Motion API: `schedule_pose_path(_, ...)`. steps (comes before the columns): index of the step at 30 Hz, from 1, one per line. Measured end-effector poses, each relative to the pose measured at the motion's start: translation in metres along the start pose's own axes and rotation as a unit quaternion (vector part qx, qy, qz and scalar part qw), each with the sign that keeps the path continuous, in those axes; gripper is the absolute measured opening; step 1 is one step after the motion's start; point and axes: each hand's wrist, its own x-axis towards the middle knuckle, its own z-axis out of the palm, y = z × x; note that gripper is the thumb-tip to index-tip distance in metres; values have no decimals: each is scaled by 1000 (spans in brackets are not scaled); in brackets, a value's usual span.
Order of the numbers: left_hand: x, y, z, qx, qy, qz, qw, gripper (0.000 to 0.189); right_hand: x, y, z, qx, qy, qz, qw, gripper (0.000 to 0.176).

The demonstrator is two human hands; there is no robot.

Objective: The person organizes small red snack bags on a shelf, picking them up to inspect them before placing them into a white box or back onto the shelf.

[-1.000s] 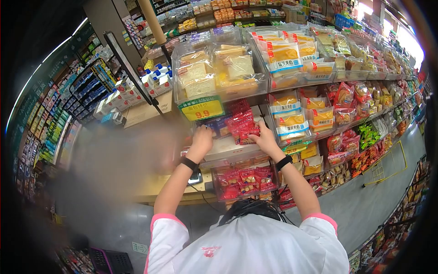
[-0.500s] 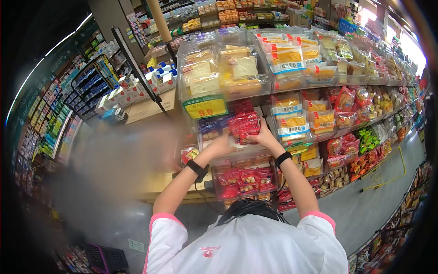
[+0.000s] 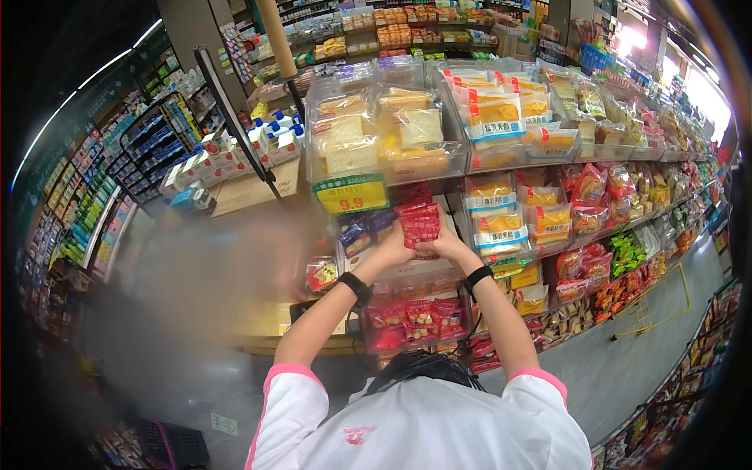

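Left hand: unlike a second ago, when it was at the blue packets (image 3: 366, 233), the left hand (image 3: 396, 248) is now at the left side of the red packets (image 3: 420, 225).
Right hand: the right hand (image 3: 449, 243) is on the right side of the same bunch, where it was also touching red packets in both earlier frames.
Fingers: both sets grasp the bunch from opposite sides; the tips beneath it are hidden.
Red packets: between the two hands, the printed upper faces showing above the fingers, over the middle tray; more red wrappers show just behind.
Blue packets: lying in the tray's left part, just beyond the left hand, untouched.
Upper bin: the clear upper bin (image 3: 439, 166) holds bagged sliced bread (image 3: 345, 155); a yellow-and-green price sign (image 3: 351, 194) hangs at its front, reading 9.9.
Lower bin: the clear lower bin (image 3: 415, 345), below the hands, holds red bags (image 3: 419, 315) with pale round pieces showing.
Right bins: packs of bread (image 3: 500, 227) with white-and-blue labels stand just right of the right hand.
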Motion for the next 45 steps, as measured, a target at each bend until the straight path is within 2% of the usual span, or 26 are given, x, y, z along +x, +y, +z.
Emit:
schedule_pose_path(3, -1, -27, 11, 0, 31, -31, 999, 58, 4, 8, -10, -55, -28, -14, 998, 115)
schedule_pose_path(6, -4, -15, -5, 18, -168, -87, 982, 65, 1, 10, -12, -109, -4, -33, 993, 117)
schedule_pose_path(8, -18, 0, -12, 68, -165, -95, 979, 58, -5, 16, -10, -150, 37, -52, 987, 116)
schedule_pose_path(12, -36, 42, -37, 200, -144, -159, 956, 48, -19, -9, -3, -201, 11, -85, 976, 116)
schedule_pose_path(18, -57, -14, -48, 399, -23, -96, 912, 33, -32, -10, 5, -286, 92, -70, 951, 98)
schedule_pose_path(19, -55, -23, -48, 428, -22, -112, 897, 31, -33, -12, 6, -297, 84, -77, 948, 96)
schedule_pose_path(22, -57, -40, -55, 492, -59, -41, 868, 26, -34, -18, 5, -325, 82, -86, 938, 90)
schedule_pose_path(30, -48, -37, -66, 446, -69, -65, 890, 20, -35, -10, 15, -379, 134, -45, 915, 84)
schedule_pose_path(33, -50, -21, -66, 436, -81, -101, 890, 20, -40, -18, 17, -363, 135, -48, 921, 84)
schedule_pose_path(37, -55, -14, -68, 410, -114, -143, 893, 21, -42, -4, 10, -380, 144, -99, 908, 86)
schedule_pose_path(43, -71, -7, -57, 423, -42, -42, 904, 24, -53, -7, 12, -394, 159, -116, 898, 79)
schedule_pose_path(45, -72, 8, -58, 390, -98, -67, 913, 25, -57, -11, 13, -400, 158, -96, 898, 74)
